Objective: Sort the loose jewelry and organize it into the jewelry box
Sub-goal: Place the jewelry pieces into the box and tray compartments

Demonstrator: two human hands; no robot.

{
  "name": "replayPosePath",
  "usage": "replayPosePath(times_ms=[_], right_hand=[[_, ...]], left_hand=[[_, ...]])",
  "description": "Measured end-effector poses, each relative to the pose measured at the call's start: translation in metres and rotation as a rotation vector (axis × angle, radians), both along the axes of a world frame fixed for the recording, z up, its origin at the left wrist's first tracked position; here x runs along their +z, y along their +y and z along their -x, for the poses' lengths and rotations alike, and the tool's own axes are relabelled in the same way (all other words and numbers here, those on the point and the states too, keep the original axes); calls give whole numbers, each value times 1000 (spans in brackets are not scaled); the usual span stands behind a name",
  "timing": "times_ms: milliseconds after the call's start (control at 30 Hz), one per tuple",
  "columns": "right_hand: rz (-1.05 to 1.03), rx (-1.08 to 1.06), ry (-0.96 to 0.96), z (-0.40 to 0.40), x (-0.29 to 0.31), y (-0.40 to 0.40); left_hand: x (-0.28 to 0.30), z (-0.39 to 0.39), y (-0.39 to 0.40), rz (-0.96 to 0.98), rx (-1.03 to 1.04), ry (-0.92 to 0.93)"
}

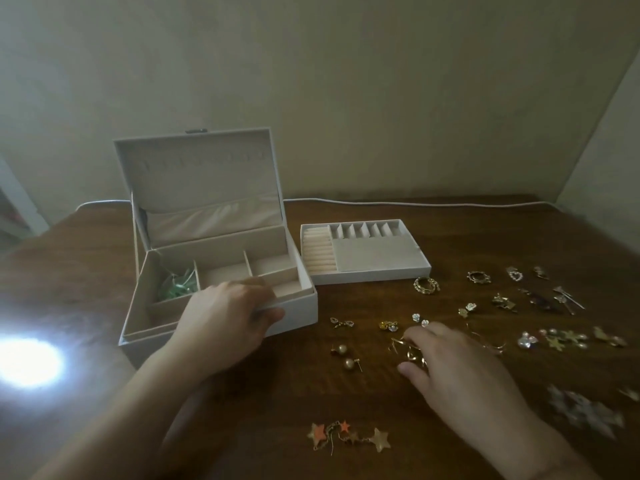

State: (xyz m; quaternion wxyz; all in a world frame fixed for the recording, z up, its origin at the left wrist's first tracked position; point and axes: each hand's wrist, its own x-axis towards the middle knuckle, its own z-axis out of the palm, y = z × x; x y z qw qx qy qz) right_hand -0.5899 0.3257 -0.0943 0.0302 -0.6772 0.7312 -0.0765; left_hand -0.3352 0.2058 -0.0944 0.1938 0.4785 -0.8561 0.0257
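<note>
The white jewelry box (301,308) stands open at the left, lid up, with a green item (177,289) in its left compartment. My left hand (221,320) grips the box's front rim, thumb on the outer wall and fingers over the edge. The removable tray (374,276) with ring rolls and small slots lies to the right of the box. Loose jewelry is spread over the wooden table (381,403). My right hand (460,368) reaches over it, thumb and fingers pinching a cluster of gold earrings (412,353).
Pearl studs (346,356) lie left of my right hand and star earrings (346,436) near the front edge. Gold rings (426,285), flower studs, hair pins and charms fill the right side. A white cable (415,203) runs along the back wall. Bright glare (27,362) sits at the left.
</note>
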Motion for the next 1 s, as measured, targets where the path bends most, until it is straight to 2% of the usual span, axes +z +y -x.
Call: replayPosePath(times_ms=[200,267,400,500,633,733,833,1000], right_hand=[[-37,45,-110,5,3,-6],[-66,73,-124,10,4,-8],[-132,86,-173,15,26,-16],[13,96,-313,-3,56,-36],[172,318,-482,-73,74,-96],[122,404,-409,-131,59,-150],[113,395,-330,-169,31,-193],[51,398,-181,-179,8,-206]], left_hand=[[10,-6,14,-59,-66,-16],[24,-19,5,-81,-53,107],[36,-63,-25,56,143,348],[23,-82,-36,11,276,487],[12,-82,-41,-9,280,491],[12,-82,-43,-8,282,547],[11,-80,-40,-16,279,567],[4,-85,-44,-9,258,487]])
